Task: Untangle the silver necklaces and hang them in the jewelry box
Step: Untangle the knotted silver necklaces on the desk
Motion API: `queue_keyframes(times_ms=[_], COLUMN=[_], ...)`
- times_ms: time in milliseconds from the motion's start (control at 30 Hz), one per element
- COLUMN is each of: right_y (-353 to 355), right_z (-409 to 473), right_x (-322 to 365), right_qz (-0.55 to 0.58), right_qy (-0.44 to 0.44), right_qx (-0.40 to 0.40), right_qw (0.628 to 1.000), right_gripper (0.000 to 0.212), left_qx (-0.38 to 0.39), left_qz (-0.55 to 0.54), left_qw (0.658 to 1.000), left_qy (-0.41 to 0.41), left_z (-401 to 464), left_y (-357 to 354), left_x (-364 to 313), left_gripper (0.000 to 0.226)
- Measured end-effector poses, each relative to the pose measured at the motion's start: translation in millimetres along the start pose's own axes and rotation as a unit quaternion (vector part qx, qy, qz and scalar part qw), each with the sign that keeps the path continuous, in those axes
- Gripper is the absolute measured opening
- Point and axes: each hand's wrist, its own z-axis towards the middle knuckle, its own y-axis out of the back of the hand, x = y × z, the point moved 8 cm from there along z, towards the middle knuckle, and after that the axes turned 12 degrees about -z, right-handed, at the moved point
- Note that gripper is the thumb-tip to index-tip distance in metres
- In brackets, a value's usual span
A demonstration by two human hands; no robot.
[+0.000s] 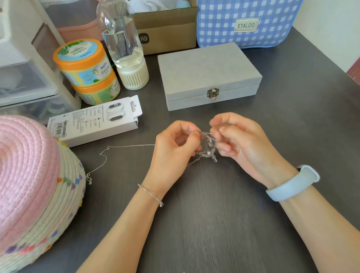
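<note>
Silver necklaces point(207, 147) were held as a tangled knot just in front of the closed jewelry box point(209, 76), one chain trailing left across the table point(202, 230), pinched between left hand point(173, 149) and right hand point(239, 140).

You're at home here, at a dark wood-grain table point(202, 230) that doubles as a dressing or storage desk. Look along the far edge: a blue gingham bag point(250, 3) labelled ETALOO, an open cardboard box point(167, 32) stuffed with white cloth, and a clear water bottle point(123, 44). Toward the far left corner you've got stacked plastic drawers point(15, 84) and two orange-lidded jars point(89, 72) piled up. A pink woven basket point(25, 189) crowds the left edge, with a white retail packet point(97, 120) just beside it. In the middle sits a closed grey jewelry box point(209, 74). Personal clutter, household stuff, plain wall behind.
</note>
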Motion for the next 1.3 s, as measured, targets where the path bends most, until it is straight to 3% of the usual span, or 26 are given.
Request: queue_keyframes(times_ms=[167,400,533,833,1033,1300], right_y=[-11,7,7,1,2,2], right_z=[-2,-1,-3,-4,-6,-6], right_x=[3,6,13,12,14,17], right_qz=[-0.109,-0.230,-0.228,-0.295,-0.320,-0.264], right_qy=[0.041,0.066,0.100,0.127,0.148,0.154], right_qx=[0.050,-0.082,-0.103,-0.090,-0.116,-0.110], right_qw=[0.992,0.968,0.963,0.943,0.929,0.946], right_gripper=[0.016,0.019,0.020,0.020,0.021,0.021], left_qx=[-0.022,-0.001,0.019,-0.037,0.009,0.026], left_qz=[-0.046,-0.027,-0.021,-0.182,-0.215,-0.152], left_qw=[0.999,1.000,0.999,0.981,0.975,0.987], left_qy=[0.001,-0.004,0.033,0.056,0.056,0.048], left_z=[2,0,1,3,2,2], left_y=[5,-1,-4,6,0,-2], left_x=[1,1,8,11,11,13], left_gripper=[0.023,0.023,0.021,0.019,0.013,0.018])
